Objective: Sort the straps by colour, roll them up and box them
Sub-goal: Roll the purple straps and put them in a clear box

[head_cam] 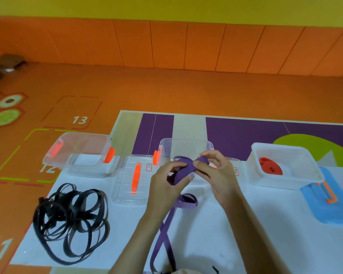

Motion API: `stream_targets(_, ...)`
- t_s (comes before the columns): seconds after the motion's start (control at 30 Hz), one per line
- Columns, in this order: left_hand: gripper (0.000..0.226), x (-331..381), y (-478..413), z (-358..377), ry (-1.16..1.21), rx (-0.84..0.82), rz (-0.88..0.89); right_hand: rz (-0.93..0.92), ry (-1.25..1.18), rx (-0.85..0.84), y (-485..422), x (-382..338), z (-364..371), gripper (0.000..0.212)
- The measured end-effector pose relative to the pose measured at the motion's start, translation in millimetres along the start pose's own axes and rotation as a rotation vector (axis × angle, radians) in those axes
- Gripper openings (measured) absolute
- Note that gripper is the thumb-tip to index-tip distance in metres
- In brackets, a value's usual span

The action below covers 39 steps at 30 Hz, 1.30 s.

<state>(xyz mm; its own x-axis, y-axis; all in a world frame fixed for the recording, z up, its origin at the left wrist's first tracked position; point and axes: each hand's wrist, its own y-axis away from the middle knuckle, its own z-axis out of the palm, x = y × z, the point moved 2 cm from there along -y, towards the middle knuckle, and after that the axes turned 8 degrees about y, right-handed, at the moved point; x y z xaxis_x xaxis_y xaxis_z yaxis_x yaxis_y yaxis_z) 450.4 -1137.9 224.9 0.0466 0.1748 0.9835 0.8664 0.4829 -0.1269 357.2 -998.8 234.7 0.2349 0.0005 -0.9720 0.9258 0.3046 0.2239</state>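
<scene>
Both hands up on the purple strap [183, 171]! The left hand [164, 182] has its fingers [174, 165] curled round the folded end, and the right hand [216, 175] pinches it just beside them. The tail drops from the fingers across the mat [265, 234]. Just beyond the fingers sits a clear box [186, 145]. Well right of them, a white box [297, 180] holds a rolled red strap [270, 166]. Black straps [71, 220] lie tangled off to the left.

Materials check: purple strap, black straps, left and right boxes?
Purple strap: flat, woven-looking fabric webbing, matte; folds limply. Black straps: similar flat bands, slightly glossier, maybe fabric or rubbery; too blurred to tell. Left box: clear glossy plastic, floor shows through. Right box: milky translucent plastic, walls frosted.
</scene>
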Motion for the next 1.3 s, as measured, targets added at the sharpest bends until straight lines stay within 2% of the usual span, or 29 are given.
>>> stream_targets(0.17, 0.019, -4, 0, 0, 0.019, 0.103, 0.018, 0.031, -0.047, -0.042, 8, -1, 10, 0.015)
stream_targets(0.23, 0.02, -5, 0, -3, 0.062, 0.105, 0.014, 0.055, -0.079, -0.078, 9, -5, 12, 0.01)
stream_targets(0.37, 0.021, -6, 1, -6, 0.171, 0.078, -0.004, 0.091, -0.091, -0.085, 11, -11, 13, 0.015)
stream_targets(0.53, 0.02, -2, 2, -6, 0.093, 0.069, 0.116, 0.126, -0.114, -0.019, 10, -10, 15, 0.017)
stream_targets(0.8, 0.02, 0, 3, -8, -0.001, 0.069, 0.057, 0.156, -0.042, -0.017, 14, -13, 13, 0.016)
stream_targets(0.9, 0.019, -2, 6, -5, 0.075, 0.094, 0.028, 0.171, -0.012, 0.004, 13, -13, 10, 0.015)
stream_targets(1.13, 0.019, -7, 9, 3, 0.347, 0.124, -0.029, 0.297, -0.382, -0.079, 13, -5, 10, 0.003)
stream_targets(1.3, 0.019, -9, 3, -2, 0.321, 0.177, -0.01, 0.44, -0.514, -0.147, 19, 2, 16, 0.005)
